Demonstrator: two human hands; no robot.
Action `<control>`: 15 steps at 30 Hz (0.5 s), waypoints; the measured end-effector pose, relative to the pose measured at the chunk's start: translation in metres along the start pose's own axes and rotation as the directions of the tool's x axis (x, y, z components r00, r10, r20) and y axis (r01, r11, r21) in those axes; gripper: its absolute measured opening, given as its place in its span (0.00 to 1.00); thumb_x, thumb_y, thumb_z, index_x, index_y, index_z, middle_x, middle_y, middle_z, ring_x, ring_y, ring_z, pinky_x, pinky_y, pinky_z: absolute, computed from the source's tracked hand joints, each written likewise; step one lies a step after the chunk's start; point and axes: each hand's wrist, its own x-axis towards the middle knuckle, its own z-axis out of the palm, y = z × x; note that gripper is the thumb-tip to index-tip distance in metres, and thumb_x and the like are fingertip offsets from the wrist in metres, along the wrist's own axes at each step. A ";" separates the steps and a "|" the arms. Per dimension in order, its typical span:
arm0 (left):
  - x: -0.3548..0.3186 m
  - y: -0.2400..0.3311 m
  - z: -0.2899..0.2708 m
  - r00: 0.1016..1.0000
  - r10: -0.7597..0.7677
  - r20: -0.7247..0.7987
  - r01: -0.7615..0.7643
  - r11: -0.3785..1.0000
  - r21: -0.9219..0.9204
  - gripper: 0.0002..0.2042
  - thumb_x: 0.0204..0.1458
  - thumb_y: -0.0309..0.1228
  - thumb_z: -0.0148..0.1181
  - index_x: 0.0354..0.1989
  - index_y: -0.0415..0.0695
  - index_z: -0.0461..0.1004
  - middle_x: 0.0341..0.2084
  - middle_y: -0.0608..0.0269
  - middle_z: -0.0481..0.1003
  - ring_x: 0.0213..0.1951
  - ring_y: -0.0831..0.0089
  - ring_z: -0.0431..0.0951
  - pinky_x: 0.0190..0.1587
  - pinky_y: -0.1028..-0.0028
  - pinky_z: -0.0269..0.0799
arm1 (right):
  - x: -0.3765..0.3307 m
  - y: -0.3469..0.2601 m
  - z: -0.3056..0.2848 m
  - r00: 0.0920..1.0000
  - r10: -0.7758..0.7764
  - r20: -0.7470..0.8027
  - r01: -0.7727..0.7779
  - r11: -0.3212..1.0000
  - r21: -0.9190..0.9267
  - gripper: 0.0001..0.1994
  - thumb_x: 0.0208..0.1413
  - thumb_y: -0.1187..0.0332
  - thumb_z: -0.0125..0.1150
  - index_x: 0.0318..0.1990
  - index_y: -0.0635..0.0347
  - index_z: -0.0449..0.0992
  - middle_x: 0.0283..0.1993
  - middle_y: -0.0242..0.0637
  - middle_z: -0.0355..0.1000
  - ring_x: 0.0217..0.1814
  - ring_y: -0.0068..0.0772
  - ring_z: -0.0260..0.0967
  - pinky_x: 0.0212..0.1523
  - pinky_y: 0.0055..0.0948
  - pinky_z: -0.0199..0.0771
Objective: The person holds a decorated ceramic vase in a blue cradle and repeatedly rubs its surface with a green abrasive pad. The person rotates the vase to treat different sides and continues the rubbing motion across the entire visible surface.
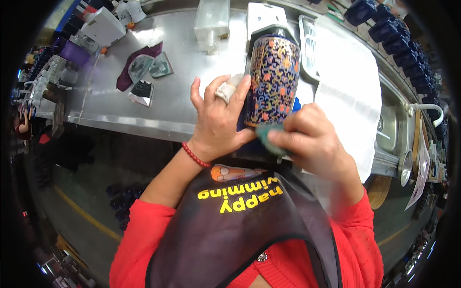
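Note:
A dark blue vase (273,79) with a dense pattern of orange, gold and white flowers lies on its side, its base toward me. My left hand (218,115) grips the vase's left side, with the thumb near its base. A whitish wad of cloth (229,89) shows by the left index and ring fingers. My right hand (314,139), slightly blurred, is closed on a green pad (272,139). That pad meets the near end of the vase, at its base rim. A bit of bright blue material (297,104) shows between the vase and my right hand.
A metal worktop (177,105) carries a purple cloth with green pieces (139,67) at left and a clear plastic container (212,24) behind. White paper (348,96) covers the right side, beside a sink (391,120). Dark blue cups (398,43) line the far right.

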 end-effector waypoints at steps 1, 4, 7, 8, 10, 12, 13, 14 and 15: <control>-0.001 -0.002 0.000 1.000 0.001 0.031 0.000 0.999 -0.033 0.51 0.49 0.64 0.67 0.74 0.38 0.60 0.59 0.49 0.74 0.67 0.53 0.61 0.70 0.38 0.35 | -0.004 0.000 0.001 1.000 -0.025 0.010 0.024 0.993 0.112 0.19 0.37 0.80 0.74 0.41 0.55 0.84 0.34 0.31 0.71 0.34 0.35 0.68 0.37 0.34 0.66; -0.005 -0.007 0.001 0.995 -0.053 0.080 0.079 0.927 -0.366 0.48 0.57 0.64 0.59 0.75 0.38 0.57 0.65 0.46 0.68 0.67 0.51 0.60 0.72 0.44 0.39 | -0.012 -0.002 0.004 0.959 0.184 -0.215 -0.171 0.982 0.076 0.19 0.37 0.83 0.75 0.40 0.56 0.84 0.32 0.32 0.69 0.32 0.34 0.65 0.34 0.33 0.65; -0.005 -0.003 0.006 0.985 -0.137 0.105 0.170 0.870 -0.463 0.45 0.62 0.63 0.54 0.76 0.39 0.54 0.66 0.45 0.67 0.68 0.50 0.59 0.72 0.52 0.43 | -0.012 -0.005 0.006 0.981 0.062 -0.186 -0.089 0.986 -0.138 0.16 0.40 0.76 0.71 0.41 0.54 0.83 0.33 0.30 0.68 0.33 0.34 0.65 0.38 0.36 0.63; -0.005 -0.001 0.008 0.982 -0.158 0.105 0.189 0.867 -0.461 0.45 0.62 0.62 0.54 0.76 0.39 0.54 0.66 0.45 0.67 0.68 0.50 0.58 0.72 0.53 0.43 | -0.011 -0.006 0.005 0.992 0.071 -0.108 -0.091 0.978 -0.186 0.15 0.42 0.73 0.69 0.42 0.53 0.83 0.34 0.30 0.67 0.35 0.34 0.66 0.39 0.37 0.63; -0.004 -0.002 0.007 0.975 -0.168 0.147 0.221 0.829 -0.513 0.46 0.61 0.61 0.57 0.77 0.39 0.53 0.67 0.43 0.64 0.68 0.50 0.58 0.72 0.53 0.44 | -0.012 -0.012 0.001 0.998 0.057 -0.009 -0.057 0.986 -0.158 0.15 0.42 0.72 0.68 0.42 0.53 0.83 0.33 0.29 0.64 0.34 0.35 0.65 0.40 0.37 0.63; -0.005 -0.001 0.008 0.961 -0.195 0.198 0.275 0.761 -0.588 0.46 0.60 0.60 0.59 0.77 0.39 0.52 0.67 0.43 0.63 0.68 0.50 0.58 0.72 0.53 0.44 | -0.015 -0.015 -0.003 0.999 0.045 0.016 -0.044 0.999 -0.016 0.18 0.39 0.73 0.71 0.42 0.54 0.83 0.34 0.30 0.67 0.34 0.36 0.67 0.41 0.37 0.64; -0.005 -0.003 0.008 0.963 -0.187 0.194 0.266 0.762 -0.590 0.47 0.60 0.59 0.60 0.77 0.39 0.51 0.67 0.43 0.63 0.68 0.49 0.58 0.72 0.52 0.44 | -0.017 -0.015 -0.002 0.995 0.095 0.011 -0.095 0.995 -0.017 0.19 0.37 0.73 0.72 0.42 0.55 0.83 0.34 0.30 0.69 0.34 0.36 0.67 0.41 0.37 0.64; -0.005 -0.004 0.009 0.966 -0.177 0.189 0.256 0.764 -0.592 0.47 0.60 0.59 0.60 0.78 0.40 0.50 0.67 0.43 0.62 0.68 0.49 0.58 0.72 0.52 0.44 | -0.021 -0.014 -0.003 0.992 0.122 -0.039 -0.123 0.992 -0.006 0.20 0.36 0.74 0.73 0.43 0.55 0.83 0.35 0.31 0.70 0.35 0.36 0.68 0.41 0.38 0.65; -0.005 -0.004 0.010 0.968 -0.168 0.185 0.246 0.765 -0.595 0.47 0.59 0.59 0.61 0.78 0.40 0.50 0.67 0.43 0.62 0.68 0.49 0.58 0.72 0.52 0.45 | -0.025 -0.013 -0.001 0.981 0.187 -0.057 -0.187 0.982 0.005 0.20 0.35 0.74 0.74 0.43 0.56 0.83 0.35 0.31 0.71 0.35 0.36 0.69 0.42 0.38 0.65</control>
